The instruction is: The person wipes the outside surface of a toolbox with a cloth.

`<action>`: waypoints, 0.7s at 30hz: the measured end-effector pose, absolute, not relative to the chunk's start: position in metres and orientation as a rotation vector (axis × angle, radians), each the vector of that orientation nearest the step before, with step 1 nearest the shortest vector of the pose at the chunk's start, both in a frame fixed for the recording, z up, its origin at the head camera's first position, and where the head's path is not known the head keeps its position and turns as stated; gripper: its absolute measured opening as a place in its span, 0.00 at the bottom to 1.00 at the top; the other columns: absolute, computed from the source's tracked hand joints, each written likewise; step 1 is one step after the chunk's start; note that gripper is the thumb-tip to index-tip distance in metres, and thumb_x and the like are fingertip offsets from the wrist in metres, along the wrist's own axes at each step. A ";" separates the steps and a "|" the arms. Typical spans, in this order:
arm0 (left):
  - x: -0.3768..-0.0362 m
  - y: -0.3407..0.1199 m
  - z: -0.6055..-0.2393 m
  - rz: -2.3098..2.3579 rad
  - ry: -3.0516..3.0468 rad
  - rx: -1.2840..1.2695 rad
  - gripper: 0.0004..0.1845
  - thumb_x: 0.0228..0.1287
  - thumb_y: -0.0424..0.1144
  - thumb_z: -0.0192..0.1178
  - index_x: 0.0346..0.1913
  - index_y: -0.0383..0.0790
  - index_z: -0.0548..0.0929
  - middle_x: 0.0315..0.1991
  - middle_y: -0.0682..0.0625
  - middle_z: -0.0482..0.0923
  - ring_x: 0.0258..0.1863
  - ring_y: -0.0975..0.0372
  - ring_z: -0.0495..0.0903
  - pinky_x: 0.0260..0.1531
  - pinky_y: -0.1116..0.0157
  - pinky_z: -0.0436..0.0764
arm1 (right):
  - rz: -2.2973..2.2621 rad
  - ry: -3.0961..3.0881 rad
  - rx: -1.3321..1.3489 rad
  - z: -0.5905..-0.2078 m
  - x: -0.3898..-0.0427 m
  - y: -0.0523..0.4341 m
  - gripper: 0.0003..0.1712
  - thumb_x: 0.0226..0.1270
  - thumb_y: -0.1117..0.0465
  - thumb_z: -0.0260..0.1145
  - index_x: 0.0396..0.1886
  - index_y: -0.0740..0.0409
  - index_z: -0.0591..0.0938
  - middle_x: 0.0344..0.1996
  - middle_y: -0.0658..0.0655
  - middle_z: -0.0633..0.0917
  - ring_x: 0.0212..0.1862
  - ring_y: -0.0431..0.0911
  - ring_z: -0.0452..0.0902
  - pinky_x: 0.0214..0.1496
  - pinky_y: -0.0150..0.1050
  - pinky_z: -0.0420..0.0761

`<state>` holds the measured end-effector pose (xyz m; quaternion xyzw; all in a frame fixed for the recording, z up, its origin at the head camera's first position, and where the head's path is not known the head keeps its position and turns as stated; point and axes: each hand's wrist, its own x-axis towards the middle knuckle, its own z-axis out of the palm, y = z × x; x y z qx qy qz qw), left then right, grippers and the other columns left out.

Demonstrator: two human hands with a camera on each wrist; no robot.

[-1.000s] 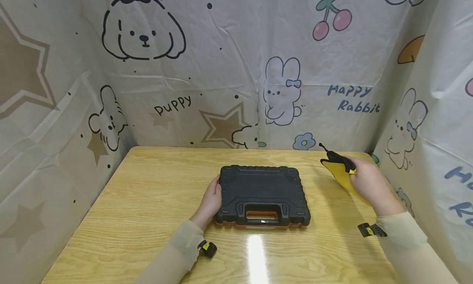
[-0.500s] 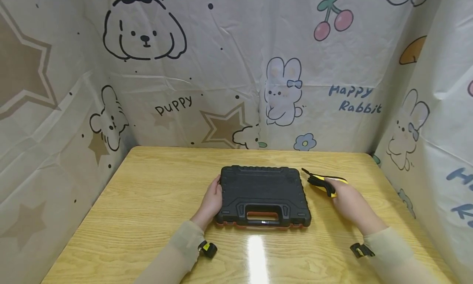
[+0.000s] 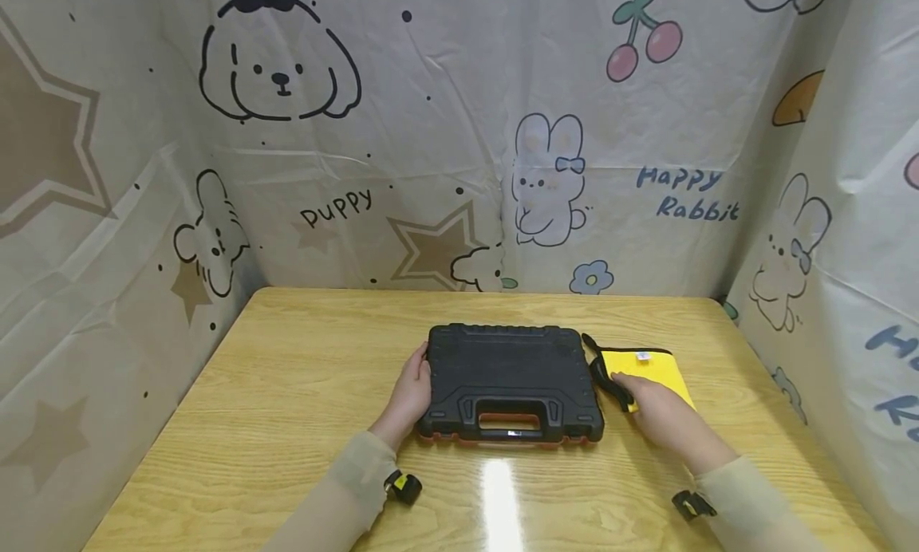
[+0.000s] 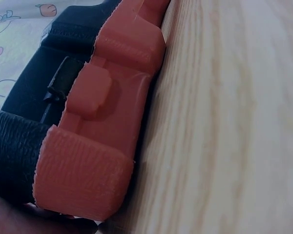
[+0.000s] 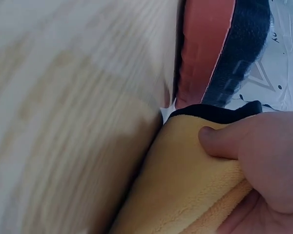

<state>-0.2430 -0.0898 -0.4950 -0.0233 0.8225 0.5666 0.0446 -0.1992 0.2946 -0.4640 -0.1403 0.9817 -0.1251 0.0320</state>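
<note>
A black plastic case point(image 3: 510, 372) with an orange underside lies shut in the middle of the wooden table point(image 3: 287, 392), handle toward me. My left hand point(image 3: 419, 372) grips its left edge; the left wrist view shows the orange bottom shell point(image 4: 95, 126) and black lid point(image 4: 34, 97) close up. To the right of the case a yellow cloth point(image 3: 653, 370) with black trim lies flat on the table. My right hand point(image 3: 623, 386) holds its near edge, with the thumb point(image 5: 224, 141) pressed on the yellow cloth point(image 5: 185, 190) next to the case point(image 5: 205, 48).
Cartoon-printed sheets point(image 3: 459, 137) wall the table at the back and on both sides, the right one point(image 3: 826, 281) close to the cloth. Small black clips sit at my left wrist point(image 3: 404, 485) and right wrist point(image 3: 691, 505). Bare tabletop lies left of the case.
My right hand has brought the yellow cloth from up near the back right corner down and leftward; it now lies flat beside the case. The left hand and case have not moved.
</note>
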 end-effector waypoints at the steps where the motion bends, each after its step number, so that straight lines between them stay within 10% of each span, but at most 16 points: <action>1: -0.243 -0.090 -0.495 1.730 2.512 -0.070 0.28 0.85 0.37 0.34 0.82 0.35 0.53 0.81 0.33 0.51 0.81 0.40 0.49 0.80 0.41 0.52 | -0.380 3.017 -0.427 -0.465 -0.199 0.294 0.30 0.61 0.78 0.64 0.66 0.72 0.77 0.61 0.71 0.82 0.64 0.66 0.78 0.65 0.61 0.79; 21: -0.243 -0.090 -0.494 1.732 2.527 -0.067 0.28 0.85 0.37 0.34 0.82 0.34 0.54 0.81 0.32 0.52 0.81 0.39 0.50 0.79 0.41 0.53 | -0.162 3.049 -0.530 -0.473 -0.179 0.288 0.36 0.63 0.76 0.68 0.72 0.72 0.71 0.70 0.74 0.73 0.67 0.68 0.75 0.60 0.58 0.82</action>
